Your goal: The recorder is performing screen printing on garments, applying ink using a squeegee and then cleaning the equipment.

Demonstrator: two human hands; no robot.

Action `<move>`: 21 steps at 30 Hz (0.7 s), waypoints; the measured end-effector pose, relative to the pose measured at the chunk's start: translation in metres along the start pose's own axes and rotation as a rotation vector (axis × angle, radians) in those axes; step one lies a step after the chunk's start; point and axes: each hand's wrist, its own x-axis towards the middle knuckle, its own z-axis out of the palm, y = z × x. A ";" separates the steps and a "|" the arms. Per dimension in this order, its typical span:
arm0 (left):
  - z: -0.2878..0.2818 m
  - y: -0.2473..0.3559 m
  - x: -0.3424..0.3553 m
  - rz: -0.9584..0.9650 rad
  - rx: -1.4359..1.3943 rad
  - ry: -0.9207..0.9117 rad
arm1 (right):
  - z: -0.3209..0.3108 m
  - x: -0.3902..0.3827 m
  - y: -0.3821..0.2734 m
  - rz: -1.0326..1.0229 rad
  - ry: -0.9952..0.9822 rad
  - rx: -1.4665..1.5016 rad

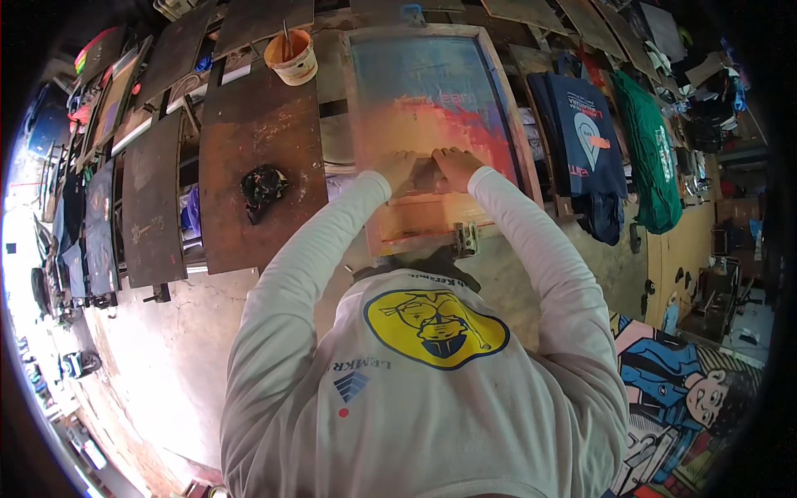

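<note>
Both left hand and right hand, set slightly apart, are clamped on a dark flat bar over the nearer half of a wood-rimmed screen stained blue, red and orange. To its left, a brown board bears a crumpled black bundle; a stained bucket stands at the far corner. Right: a navy garment and a green garment.
</note>
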 end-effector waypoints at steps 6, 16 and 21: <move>0.008 -0.012 0.013 -0.022 0.008 -0.066 | 0.001 0.014 0.003 -0.007 -0.012 -0.029; 0.016 -0.014 0.015 -0.053 0.020 -0.083 | 0.006 0.013 0.003 -0.060 0.041 -0.095; 0.004 0.010 0.003 -0.161 0.041 -0.048 | 0.005 0.000 0.000 -0.048 0.103 -0.106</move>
